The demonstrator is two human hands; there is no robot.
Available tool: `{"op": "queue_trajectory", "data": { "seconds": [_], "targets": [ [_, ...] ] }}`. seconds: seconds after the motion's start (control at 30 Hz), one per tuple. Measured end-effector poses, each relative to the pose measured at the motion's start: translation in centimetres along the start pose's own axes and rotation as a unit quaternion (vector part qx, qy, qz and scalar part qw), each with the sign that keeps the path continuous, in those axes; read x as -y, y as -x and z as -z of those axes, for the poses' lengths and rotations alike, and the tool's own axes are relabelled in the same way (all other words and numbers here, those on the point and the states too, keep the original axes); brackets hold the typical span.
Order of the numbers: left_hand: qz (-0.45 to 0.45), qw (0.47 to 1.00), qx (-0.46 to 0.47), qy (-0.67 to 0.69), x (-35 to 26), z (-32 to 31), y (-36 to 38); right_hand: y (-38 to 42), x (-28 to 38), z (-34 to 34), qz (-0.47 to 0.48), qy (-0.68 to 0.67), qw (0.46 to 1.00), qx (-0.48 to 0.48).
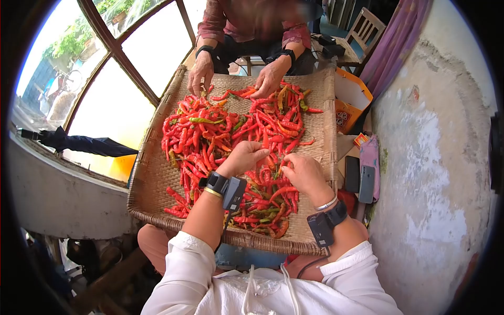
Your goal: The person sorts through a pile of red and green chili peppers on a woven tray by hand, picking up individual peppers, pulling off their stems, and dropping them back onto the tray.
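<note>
A woven tray (321, 131) holds a large spread of red chili peppers (202, 128), with a few green and brownish ones among them. Over the middle of the pile, my left hand (244, 157) has its fingers closed on a red pepper (265, 140) that points upward. My right hand (305, 174) is just to the right, above the peppers, thumb and fingers pinched together. Whatever lies between those fingertips is too small to tell. The two hands are close together but apart.
Across the tray a person (252, 26) reaches both hands to the peppers' far edge. An orange box (350, 100) and phones (366, 184) lie right of the tray, beside a wall (430, 173). A folded umbrella (94, 144) rests by the window at left.
</note>
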State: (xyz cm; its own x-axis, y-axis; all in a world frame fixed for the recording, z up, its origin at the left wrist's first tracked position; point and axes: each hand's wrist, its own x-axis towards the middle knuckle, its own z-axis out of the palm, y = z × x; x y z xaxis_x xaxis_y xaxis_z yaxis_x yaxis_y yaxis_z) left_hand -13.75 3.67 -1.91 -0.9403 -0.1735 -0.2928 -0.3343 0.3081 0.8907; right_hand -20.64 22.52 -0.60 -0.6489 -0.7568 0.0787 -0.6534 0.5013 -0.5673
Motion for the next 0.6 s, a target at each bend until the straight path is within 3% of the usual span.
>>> {"op": "queue_trajectory", "data": {
  "seconds": [0.03,0.07,0.1,0.2,0.27,0.3,0.37,0.47,0.6],
  "targets": [
    [0.022,0.993,-0.035,0.107,0.6,0.3,-0.4,-0.1,0.1,0.1,-0.01,0.003,1.0,0.004],
    [-0.013,0.961,-0.057,0.27,1.9,0.8,-1.0,-0.1,0.2,0.2,-0.021,0.005,1.0,0.01],
    [-0.029,0.885,-0.133,0.446,2.3,0.3,-1.3,-0.1,0.3,0.3,-0.026,0.003,0.999,0.023],
    [-0.001,0.894,-0.176,0.413,2.8,0.3,-1.1,-0.2,0.4,0.7,-0.042,0.024,0.999,0.014],
    [0.043,0.964,-0.146,0.219,2.9,-0.2,-1.3,-0.2,0.0,0.4,-0.024,0.058,0.997,0.033],
    [0.047,0.963,-0.145,0.221,2.5,-0.2,-1.2,-0.2,-0.2,0.2,-0.004,0.091,0.995,0.048],
    [0.012,0.977,-0.037,0.208,1.8,-0.4,-0.5,0.1,-0.8,-0.8,0.004,0.102,0.993,0.066],
    [-0.009,0.971,-0.05,0.235,0.2,-0.1,0.8,0.0,-1.1,-2.0,0.066,0.133,0.98,0.136],
    [-0.011,0.959,-0.056,0.277,-0.2,1.4,3.5,0.3,-1.5,-4.2,0.105,0.139,0.973,0.149]
  ]
}}
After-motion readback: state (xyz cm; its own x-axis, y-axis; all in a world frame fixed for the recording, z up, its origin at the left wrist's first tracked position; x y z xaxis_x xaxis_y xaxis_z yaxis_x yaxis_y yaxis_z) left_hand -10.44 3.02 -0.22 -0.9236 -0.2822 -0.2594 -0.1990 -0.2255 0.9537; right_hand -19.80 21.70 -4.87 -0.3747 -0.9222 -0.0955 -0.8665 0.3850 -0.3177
